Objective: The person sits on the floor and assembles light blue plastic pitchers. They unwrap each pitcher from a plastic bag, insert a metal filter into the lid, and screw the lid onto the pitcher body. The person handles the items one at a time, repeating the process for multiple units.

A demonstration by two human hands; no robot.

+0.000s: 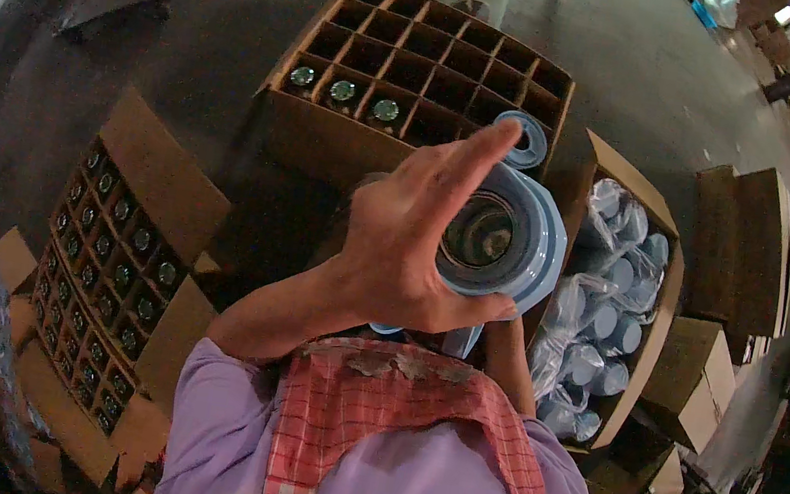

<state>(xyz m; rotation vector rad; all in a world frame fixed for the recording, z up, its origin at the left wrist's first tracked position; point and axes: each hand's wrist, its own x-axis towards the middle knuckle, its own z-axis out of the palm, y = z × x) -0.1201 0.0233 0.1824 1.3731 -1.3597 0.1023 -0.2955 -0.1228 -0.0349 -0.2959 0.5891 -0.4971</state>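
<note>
A light-blue, many-sided plastic vessel (548, 253) stands before my chest, its round opening showing a clear, glassy inside. My left hand (403, 223) is over its left side, with thumb and index finger stretched wide apart. The thumb's tip overlaps the near rim, and the index finger reaches to a light-blue ring (532, 151) at the far side. I cannot tell whether that ring is joined to the vessel. Beneath the near side, a light-blue strip like a handle (462, 341) shows. My right forearm (510, 364) runs up under the vessel, which hides the right hand.
Ahead is a divided carton (408, 153) with three clear glass pieces in its near row. Another divided carton (164, 346) at left holds many glass pieces. At right, an open carton (640, 408) contains bagged light-blue cups (597, 316). More cardboard boxes (689, 379) stand beyond it.
</note>
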